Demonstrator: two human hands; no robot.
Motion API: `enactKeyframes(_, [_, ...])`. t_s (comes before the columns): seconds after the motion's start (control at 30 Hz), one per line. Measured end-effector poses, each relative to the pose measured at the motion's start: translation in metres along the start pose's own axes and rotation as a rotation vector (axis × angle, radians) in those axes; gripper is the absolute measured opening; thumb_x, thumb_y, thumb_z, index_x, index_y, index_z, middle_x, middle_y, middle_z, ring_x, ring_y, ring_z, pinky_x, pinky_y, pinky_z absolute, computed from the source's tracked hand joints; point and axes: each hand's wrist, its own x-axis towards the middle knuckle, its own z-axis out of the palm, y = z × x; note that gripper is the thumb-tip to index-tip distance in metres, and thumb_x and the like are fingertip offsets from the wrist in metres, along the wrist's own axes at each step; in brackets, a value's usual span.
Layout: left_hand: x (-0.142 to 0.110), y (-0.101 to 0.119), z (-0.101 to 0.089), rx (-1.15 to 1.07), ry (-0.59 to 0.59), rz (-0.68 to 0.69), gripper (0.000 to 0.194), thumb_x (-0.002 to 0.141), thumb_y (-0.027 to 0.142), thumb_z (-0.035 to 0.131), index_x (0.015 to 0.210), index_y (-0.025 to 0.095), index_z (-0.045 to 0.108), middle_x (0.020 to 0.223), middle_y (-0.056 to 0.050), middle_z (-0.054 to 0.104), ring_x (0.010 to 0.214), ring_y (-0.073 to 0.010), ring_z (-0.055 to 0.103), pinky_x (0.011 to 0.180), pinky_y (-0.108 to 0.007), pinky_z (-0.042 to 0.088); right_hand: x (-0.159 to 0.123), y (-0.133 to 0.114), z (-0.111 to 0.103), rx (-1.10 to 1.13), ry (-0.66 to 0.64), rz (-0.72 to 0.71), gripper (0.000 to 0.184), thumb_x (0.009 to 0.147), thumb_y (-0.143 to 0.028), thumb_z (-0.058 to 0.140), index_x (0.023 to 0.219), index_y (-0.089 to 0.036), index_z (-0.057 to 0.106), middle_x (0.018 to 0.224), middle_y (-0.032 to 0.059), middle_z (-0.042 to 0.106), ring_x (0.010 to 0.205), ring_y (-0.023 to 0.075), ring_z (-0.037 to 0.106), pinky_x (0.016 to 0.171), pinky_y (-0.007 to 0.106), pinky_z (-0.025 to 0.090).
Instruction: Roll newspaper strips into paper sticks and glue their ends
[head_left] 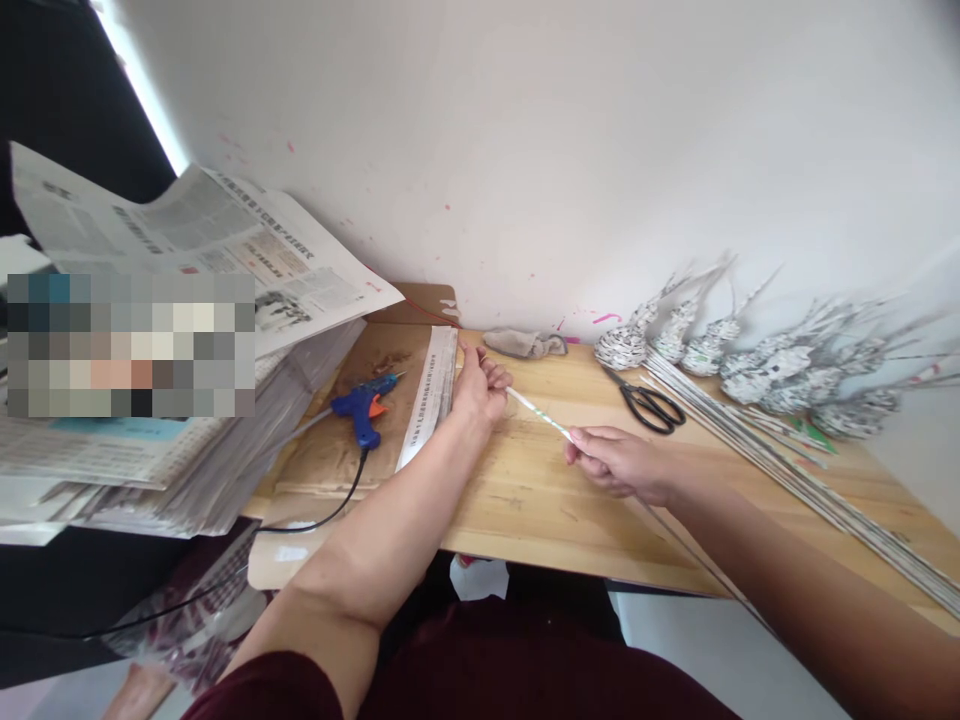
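A thin rolled paper stick, white with green marks, is stretched between my two hands above the wooden table. My left hand has its fingers closed around the far end. My right hand pinches the stick farther down, and its long grey tail passes under my right forearm over the table's front edge. Just left of my left hand lies a folded newspaper strip on a brown board. To the right of the stick rest black-handled scissors.
A blue glue gun with its cord lies on the board. A tall newspaper stack stands at left. Along the wall sit several woven paper pieces and a grey cloth. Long paper sticks cross the right side.
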Motion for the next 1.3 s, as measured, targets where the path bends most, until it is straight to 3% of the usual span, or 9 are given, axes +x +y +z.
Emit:
enactKeyframes(0.07, [0.000,0.000,0.000,0.001,0.001,-0.004,0.040,0.075,0.056,0.056,0.068,0.019,0.042,0.046,0.010,0.015,0.033,-0.0035,0.016,0.032,-0.016,0.014,-0.002,-0.001,-0.003,0.042,-0.019,0.023,0.045,0.090,-0.055,0.023,0.091,-0.020,0.052,0.056,-0.0047,0.039,0.042,0.0097,0.030,0.045,0.023,0.028])
enactKeyframes(0.23, [-0.001,-0.003,-0.001,0.008,-0.008,-0.012,0.040,0.075,0.057,0.055,0.069,0.019,0.043,0.046,0.010,0.017,0.033,-0.0037,0.018,0.033,-0.016,0.018,0.002,-0.009,0.010,-0.424,0.374,-0.196,0.025,0.091,-0.039,0.036,0.090,-0.019,0.051,0.076,0.0036,0.057,0.067,0.0157,0.052,0.061,0.026,0.033])
enactKeyframes(0.33, [-0.002,-0.004,-0.001,0.005,-0.037,-0.034,0.041,0.075,0.058,0.055,0.069,0.019,0.044,0.046,0.010,0.016,0.033,-0.0036,0.017,0.033,-0.016,0.018,0.011,-0.012,0.020,-0.492,0.432,-0.225,0.024,0.091,-0.036,0.034,0.089,-0.019,0.051,0.080,0.0058,0.059,0.068,0.0162,0.053,0.062,0.027,0.033])
enactKeyframes(0.57, [-0.005,-0.002,0.002,0.020,-0.052,-0.064,0.037,0.077,0.053,0.056,0.069,0.019,0.043,0.046,0.010,0.015,0.033,-0.0035,0.015,0.032,-0.016,0.014,0.020,-0.010,0.009,0.168,-0.057,-0.043,0.047,0.090,-0.055,0.022,0.087,-0.018,0.051,0.051,-0.0069,0.032,0.038,0.0083,0.026,0.041,0.022,0.026])
enactKeyframes(0.8, [-0.006,-0.006,0.001,0.042,-0.023,-0.027,0.040,0.076,0.057,0.053,0.070,0.019,0.044,0.046,0.010,0.015,0.033,-0.0039,0.016,0.033,-0.016,0.016,0.036,-0.025,0.027,-0.423,0.454,-0.273,0.021,0.090,-0.036,0.039,0.084,-0.019,0.050,0.073,0.0045,0.055,0.064,0.0142,0.049,0.059,0.025,0.033])
enactKeyframes(0.87, [-0.008,-0.004,0.002,0.039,-0.027,-0.043,0.039,0.077,0.056,0.053,0.070,0.018,0.044,0.046,0.010,0.014,0.033,-0.0038,0.015,0.033,-0.016,0.014,0.043,-0.026,0.027,-0.272,0.350,-0.239,0.030,0.091,-0.040,0.032,0.078,-0.019,0.048,0.065,0.0018,0.050,0.055,0.0121,0.044,0.054,0.024,0.033])
enactKeyframes(1.03, [-0.010,-0.003,0.004,0.025,-0.097,-0.108,0.037,0.081,0.053,0.049,0.069,0.018,0.044,0.046,0.010,0.013,0.033,-0.0039,0.013,0.033,-0.016,0.012,0.047,-0.017,0.006,0.207,-0.198,-0.088,0.043,0.090,-0.055,0.020,0.079,-0.021,0.044,0.049,-0.0091,0.023,0.036,0.0081,0.018,0.037,0.020,0.023])
enactKeyframes(1.23, [-0.004,-0.007,0.001,0.023,0.003,0.001,0.036,0.081,0.052,0.051,0.070,0.018,0.045,0.045,0.010,0.016,0.035,-0.0043,0.017,0.036,-0.017,0.019,0.039,-0.024,0.017,-0.507,0.446,-0.295,0.023,0.091,-0.037,0.038,0.088,-0.018,0.051,0.075,0.0039,0.057,0.063,0.0139,0.050,0.057,0.025,0.032])
enactKeyframes(1.3, [-0.003,-0.008,-0.001,0.025,-0.016,-0.010,0.037,0.080,0.053,0.052,0.070,0.018,0.045,0.045,0.010,0.017,0.035,-0.0044,0.018,0.037,-0.017,0.020,0.041,-0.029,0.026,-0.621,0.516,-0.309,0.021,0.092,-0.031,0.036,0.089,-0.018,0.052,0.081,0.0070,0.060,0.067,0.0153,0.052,0.059,0.027,0.032])
